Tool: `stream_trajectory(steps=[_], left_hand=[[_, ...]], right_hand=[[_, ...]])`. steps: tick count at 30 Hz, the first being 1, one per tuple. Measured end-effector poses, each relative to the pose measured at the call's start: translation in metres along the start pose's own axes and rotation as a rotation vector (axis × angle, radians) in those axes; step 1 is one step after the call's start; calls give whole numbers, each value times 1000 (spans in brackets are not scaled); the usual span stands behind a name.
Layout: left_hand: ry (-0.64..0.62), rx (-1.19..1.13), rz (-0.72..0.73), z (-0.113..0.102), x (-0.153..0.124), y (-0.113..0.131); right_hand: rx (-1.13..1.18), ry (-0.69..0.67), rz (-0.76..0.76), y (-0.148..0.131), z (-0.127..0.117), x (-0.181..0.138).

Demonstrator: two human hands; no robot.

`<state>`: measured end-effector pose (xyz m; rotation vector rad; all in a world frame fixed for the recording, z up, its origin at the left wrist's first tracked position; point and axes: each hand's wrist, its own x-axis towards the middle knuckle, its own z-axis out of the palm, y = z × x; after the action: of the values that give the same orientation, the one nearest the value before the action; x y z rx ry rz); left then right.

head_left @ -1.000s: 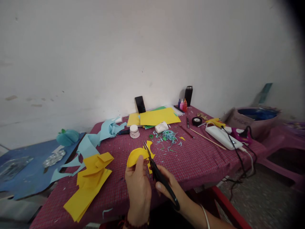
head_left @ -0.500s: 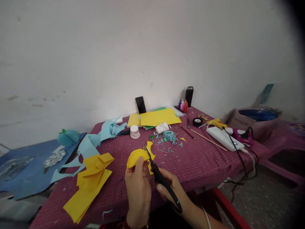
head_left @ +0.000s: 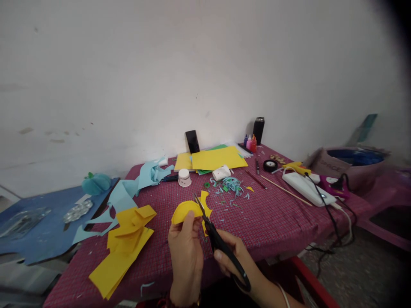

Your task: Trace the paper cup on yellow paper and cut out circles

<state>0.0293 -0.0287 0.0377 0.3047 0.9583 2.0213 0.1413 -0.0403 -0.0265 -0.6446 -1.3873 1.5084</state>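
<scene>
A cloth-covered table (head_left: 263,218) is set before a wall (head_left: 160,85). Folded yellow paper (head_left: 128,244) is laid at left; centrally, a curved yellow piece (head_left: 185,210) is pinched by the left hand (head_left: 186,252); scissors (head_left: 209,227), blades at its right edge, are gripped by the right hand (head_left: 243,258).

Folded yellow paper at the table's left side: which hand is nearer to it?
The left hand: it is to the right of the folded yellow paper, not touching; the right hand, holding scissors, is farther right.

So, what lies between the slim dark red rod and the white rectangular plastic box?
In the head view, a thin pale wooden stick lies between rod and box.
</scene>
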Motion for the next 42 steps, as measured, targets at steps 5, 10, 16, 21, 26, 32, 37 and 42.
stream_trajectory(steps=[5, 10, 16, 21, 26, 32, 37, 42], left_hand=[[-6, 8, -11, 0, 5, 1], [-42, 27, 19, -4, 10, 7], [-33, 33, 8, -11, 11, 7], [-56, 74, -23, -13, 6, 3], [-43, 6, -54, -13, 1, 1], [-28, 12, -66, -10, -3, 0], [-28, 40, -42, -8, -3, 0], [-22, 48, -33, -6, -5, 2]], right_hand=[[52, -44, 36, -2, 1, 0], [104, -88, 104, 1, 0, 0], [109, -152, 83, -4, -7, -1], [48, -226, 115, -19, -8, 0], [23, -193, 109, -23, -4, -1], [-23, -137, 80, -15, -5, -4], [2, -162, 72, -2, -8, -3], [-4, -146, 62, -1, -7, -3]])
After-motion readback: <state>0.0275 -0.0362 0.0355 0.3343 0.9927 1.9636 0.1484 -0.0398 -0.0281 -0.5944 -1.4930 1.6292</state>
